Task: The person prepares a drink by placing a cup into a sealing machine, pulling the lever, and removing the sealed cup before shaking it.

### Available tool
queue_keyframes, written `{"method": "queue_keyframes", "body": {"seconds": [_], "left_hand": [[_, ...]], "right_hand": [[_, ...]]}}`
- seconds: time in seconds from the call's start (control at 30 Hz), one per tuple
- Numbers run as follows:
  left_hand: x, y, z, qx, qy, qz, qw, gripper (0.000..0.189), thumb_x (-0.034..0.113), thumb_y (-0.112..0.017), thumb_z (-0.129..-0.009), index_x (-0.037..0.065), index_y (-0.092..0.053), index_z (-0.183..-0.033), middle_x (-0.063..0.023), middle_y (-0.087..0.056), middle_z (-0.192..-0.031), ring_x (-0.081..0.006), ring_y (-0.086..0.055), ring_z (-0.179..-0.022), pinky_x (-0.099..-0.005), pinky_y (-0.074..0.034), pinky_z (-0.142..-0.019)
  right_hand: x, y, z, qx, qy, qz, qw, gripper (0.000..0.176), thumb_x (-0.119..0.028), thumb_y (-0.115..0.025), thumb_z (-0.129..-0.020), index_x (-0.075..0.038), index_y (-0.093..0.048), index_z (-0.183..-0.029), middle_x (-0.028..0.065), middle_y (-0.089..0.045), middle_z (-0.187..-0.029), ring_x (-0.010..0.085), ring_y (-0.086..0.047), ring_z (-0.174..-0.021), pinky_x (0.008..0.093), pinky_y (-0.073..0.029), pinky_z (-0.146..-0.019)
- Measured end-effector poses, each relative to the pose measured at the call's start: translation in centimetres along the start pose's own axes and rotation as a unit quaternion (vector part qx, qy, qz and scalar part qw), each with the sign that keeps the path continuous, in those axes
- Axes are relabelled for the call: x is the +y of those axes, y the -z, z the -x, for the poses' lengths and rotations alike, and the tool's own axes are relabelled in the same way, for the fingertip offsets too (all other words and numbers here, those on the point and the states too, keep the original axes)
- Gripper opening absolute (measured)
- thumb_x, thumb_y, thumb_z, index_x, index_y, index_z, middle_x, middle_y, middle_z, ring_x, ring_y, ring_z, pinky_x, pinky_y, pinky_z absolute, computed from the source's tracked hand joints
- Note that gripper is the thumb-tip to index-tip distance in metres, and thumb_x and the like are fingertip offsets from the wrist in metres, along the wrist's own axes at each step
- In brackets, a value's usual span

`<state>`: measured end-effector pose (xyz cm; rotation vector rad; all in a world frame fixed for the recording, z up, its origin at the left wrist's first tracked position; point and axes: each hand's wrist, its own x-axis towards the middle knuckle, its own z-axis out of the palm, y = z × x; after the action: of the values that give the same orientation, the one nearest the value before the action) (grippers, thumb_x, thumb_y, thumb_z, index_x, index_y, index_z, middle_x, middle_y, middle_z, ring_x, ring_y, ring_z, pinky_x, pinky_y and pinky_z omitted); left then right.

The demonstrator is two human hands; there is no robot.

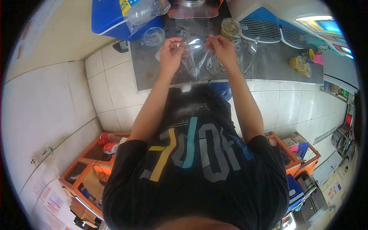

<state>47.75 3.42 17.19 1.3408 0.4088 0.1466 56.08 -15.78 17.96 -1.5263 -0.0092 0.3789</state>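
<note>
Clear plastic film, seemingly a bag (pixel 197 57), stretches between my two hands above the dark counter (pixel 268 69). My left hand (pixel 172 53) pinches its left side, thumb against fingers. At the opposite side, my right hand (pixel 222 49) has its fingertips closed on the same plastic. A clear plastic cup (pixel 154 36) stands just beyond my left hand. Touching distance from my right hand is a round cup with a yellowish-brown filling (pixel 230 28). More crumpled clear plastic (pixel 248 53) lies to the right of that hand.
A blue box (pixel 107 19) with plastic packaging (pixel 145 13) on it stands at the back left. An orange-edged machine (pixel 193 11) is at the back. Blue vented trays (pixel 261 28) and yellowish cups (pixel 301 65) are on the right. Orange shelves (pixel 92 165) stand behind me.
</note>
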Motion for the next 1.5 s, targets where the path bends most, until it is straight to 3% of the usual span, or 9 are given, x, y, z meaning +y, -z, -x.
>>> {"method": "queue_keyframes", "body": {"seconds": [0.23, 0.33, 0.47, 0.53, 0.83, 0.93, 1.13, 1.33, 1.5], "left_hand": [[-0.6, 0.5, -1.4, -0.022, 0.034, -0.173, 0.984, 0.016, 0.007, -0.063, -0.099, 0.002, -0.061, -0.114, -0.0115, -0.071, -0.103, -0.0206, -0.072, -0.089, -0.0335, -0.061, -0.077], [1.4, -0.7, -0.2, 0.042, -0.208, -0.567, 0.796, 0.015, 0.01, -0.064, -0.098, 0.002, -0.064, -0.111, -0.0114, -0.07, -0.105, -0.0236, -0.07, -0.102, -0.0386, -0.059, -0.088], [2.3, -4.3, -1.9, -0.02, 0.025, -0.156, 0.987, 0.039, 0.012, -0.067, -0.097, 0.005, -0.052, -0.132, -0.0155, -0.063, -0.122, -0.0301, -0.064, -0.116, -0.0432, -0.054, -0.1], [0.1, -5.4, -4.7, -0.018, 0.17, 0.207, 0.963, 0.057, 0.011, -0.068, -0.096, 0.006, -0.041, -0.145, -0.0178, -0.057, -0.131, -0.0324, -0.063, -0.117, -0.0434, -0.054, -0.101], [0.4, -7.6, -7.0, 0.122, 0.086, 0.218, 0.965, 0.068, 0.017, -0.071, -0.096, 0.018, -0.026, -0.147, -0.0126, -0.057, -0.117, -0.0265, -0.067, -0.096, -0.0466, -0.061, -0.082], [-0.3, -5.8, -7.2, 0.131, 0.109, 0.137, 0.976, 0.052, 0.019, -0.067, -0.099, 0.012, -0.039, -0.142, -0.008, -0.06, -0.103, -0.0179, -0.066, -0.081, -0.0353, -0.06, -0.058], [-1.0, -3.1, -7.1, 0.112, 0.056, -0.017, 0.992, 0.02, 0.027, -0.073, -0.096, 0.011, -0.062, -0.104, 0.0002, -0.057, -0.082, -0.0099, -0.06, -0.066, -0.0299, -0.055, -0.048], [0.5, -4.1, -6.7, 0.152, 0.101, 0.065, 0.981, 0.044, 0.019, -0.075, -0.093, 0.01, -0.039, -0.116, -0.0114, -0.06, -0.096, -0.0212, -0.07, -0.078, -0.0343, -0.06, -0.055], [0.6, -6.9, -6.9, 0.131, 0.095, 0.262, 0.951, 0.047, 0.016, -0.074, -0.093, 0.009, -0.033, -0.114, -0.0183, -0.062, -0.105, -0.0322, -0.07, -0.101, -0.0438, -0.061, -0.088]], "right_hand": [[3.9, 0.8, -2.0, 0.015, 0.027, 0.127, 0.991, 0.037, -0.034, -0.066, -0.099, 0.002, -0.073, -0.091, 0.0085, -0.075, -0.079, 0.014, -0.073, -0.075, 0.0286, -0.055, -0.069], [4.9, 1.0, -2.7, 0.039, 0.051, 0.168, 0.984, 0.039, -0.039, -0.068, -0.096, -0.001, -0.074, -0.092, 0.01, -0.075, -0.077, 0.0183, -0.074, -0.074, 0.0315, -0.054, -0.068], [3.9, 0.2, -2.7, 0.083, 0.088, 0.287, 0.95, 0.035, -0.035, -0.069, -0.094, -0.001, -0.075, -0.09, 0.0164, -0.073, -0.078, 0.0318, -0.073, -0.072, 0.0386, -0.055, -0.068], [2.5, -0.1, -2.4, 0.093, 0.117, 0.352, 0.924, 0.032, -0.032, -0.068, -0.094, -0.002, -0.075, -0.089, 0.0206, -0.072, -0.079, 0.0388, -0.071, -0.073, 0.0437, -0.056, -0.068], [3.9, -0.7, -5.6, 0.102, 0.132, 0.374, 0.912, 0.025, -0.027, -0.068, -0.093, -0.004, -0.077, -0.091, 0.0246, -0.071, -0.086, 0.0445, -0.07, -0.081, 0.0497, -0.056, -0.073], [4.1, 0.0, -6.0, 0.082, 0.14, 0.4, 0.902, 0.025, -0.028, -0.068, -0.092, -0.004, -0.077, -0.09, 0.0236, -0.072, -0.086, 0.0432, -0.07, -0.08, 0.0485, -0.057, -0.072], [2.6, 0.7, -3.9, 0.07, 0.13, 0.374, 0.915, 0.028, -0.031, -0.071, -0.091, -0.004, -0.078, -0.092, 0.0223, -0.071, -0.081, 0.0416, -0.07, -0.078, 0.0489, -0.055, -0.069], [2.5, 0.8, -4.2, 0.05, 0.101, 0.38, 0.918, 0.03, -0.033, -0.07, -0.091, -0.004, -0.078, -0.093, 0.0239, -0.071, -0.082, 0.043, -0.07, -0.077, 0.0487, -0.055, -0.069], [3.6, 0.1, -6.3, 0.065, 0.132, 0.445, 0.883, 0.027, -0.029, -0.066, -0.094, -0.004, -0.078, -0.092, 0.0238, -0.071, -0.085, 0.042, -0.069, -0.081, 0.0497, -0.055, -0.074]]}}
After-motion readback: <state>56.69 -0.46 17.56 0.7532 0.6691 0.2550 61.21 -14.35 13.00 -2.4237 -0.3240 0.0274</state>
